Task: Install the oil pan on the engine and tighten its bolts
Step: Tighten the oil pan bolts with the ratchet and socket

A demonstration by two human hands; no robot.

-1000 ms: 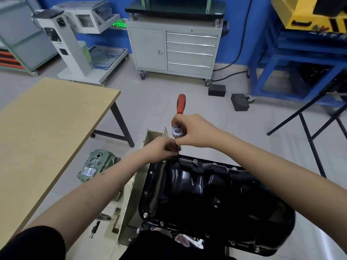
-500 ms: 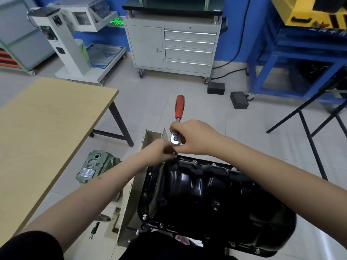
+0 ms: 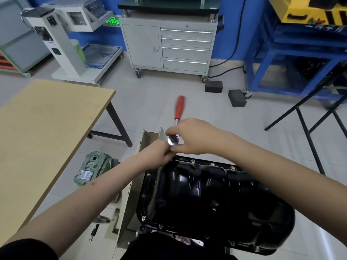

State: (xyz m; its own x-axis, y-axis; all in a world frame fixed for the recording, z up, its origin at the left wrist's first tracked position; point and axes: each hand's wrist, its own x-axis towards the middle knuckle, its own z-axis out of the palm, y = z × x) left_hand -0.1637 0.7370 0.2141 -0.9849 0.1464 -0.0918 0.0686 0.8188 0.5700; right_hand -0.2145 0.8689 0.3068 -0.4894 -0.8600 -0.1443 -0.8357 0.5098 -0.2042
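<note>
Workshop floor, pale tiles, blue wall behind a grey drawer cabinet (image 3: 170, 44); wooden tabletop (image 3: 47, 132) off to our left, carrying nothing for this job. Our right hand (image 3: 195, 136) is curled over the chrome head of the ratchet (image 3: 173, 140), holding it down over the far-left corner of the pan. Our left hand (image 3: 159, 152) sits just under and against it, fingers bunched at the socket end; we can't see the socket or the bolt under it, so we can't tell exactly what those fingers pinch. The red handle (image 3: 179, 107) points away from us and is motion-blurred. Versus a second ago it has swung a little to the right while both hands stayed at the same corner, so we read this as a ratcheting stroke on that corner bolt, not a move to a new one. The oil pan (image 3: 212, 196), glossy black, is already seated on the engine directly below us, and bolts (image 3: 212, 164) show along the far flange and the near-left corner. Judgement: pan is placed, we're in the tightening pass, with more flange bolts likely left. Green cast housing (image 3: 93, 169) lies on the floor between tabletop and engine stand, untouched.
</note>
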